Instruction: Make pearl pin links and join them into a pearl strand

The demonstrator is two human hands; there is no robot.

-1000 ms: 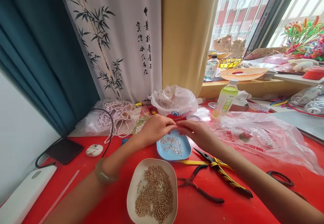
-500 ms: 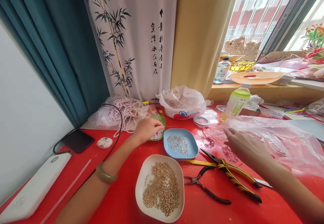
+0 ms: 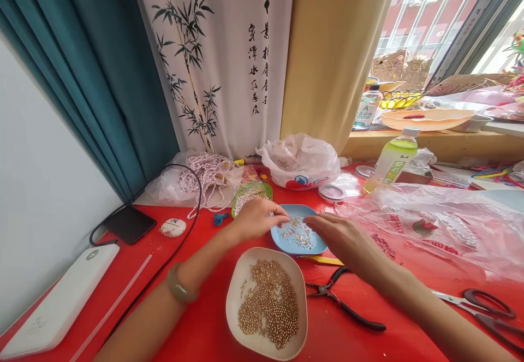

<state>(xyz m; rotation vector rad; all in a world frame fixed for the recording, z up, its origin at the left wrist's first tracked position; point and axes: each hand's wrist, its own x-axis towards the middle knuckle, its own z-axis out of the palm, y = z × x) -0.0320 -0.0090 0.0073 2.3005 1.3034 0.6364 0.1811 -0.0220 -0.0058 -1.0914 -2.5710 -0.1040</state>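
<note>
My left hand (image 3: pixel 258 219) has its thumb and index finger pinched together at the left rim of the blue tray (image 3: pixel 282 246). What they hold, if anything, is too small to make out. Facing it, my right hand (image 3: pixel 336 233) is over the tray's right side with its fingers pressed together, and nothing nameable shows in them. Small metallic findings (image 3: pixel 301 235) lie scattered in the tray between the hands. Behind my left hand is a green tray (image 3: pixel 268 191) with pale beads. A cream bowl (image 3: pixel 232 302) of gold beads (image 3: pixel 272 302) stands nearest me.
Black-handled cutters (image 3: pixel 347 302) and a yellow tool (image 3: pixel 323 260) lie by my right forearm, with scissors (image 3: pixel 475 302) farther right. Strung pink beads (image 3: pixel 207 173), a plastic bag (image 3: pixel 298 160), a drink bottle (image 3: pixel 393 160) and clear wrapping (image 3: pixel 450 225) occupy the back. A black cable (image 3: pixel 196 209) curves leftward.
My left hand has moved right from the green tray to the blue one. My right hand has come left from the plastic wrapping to the blue tray. My right forearm covers the yellow-black pliers.
</note>
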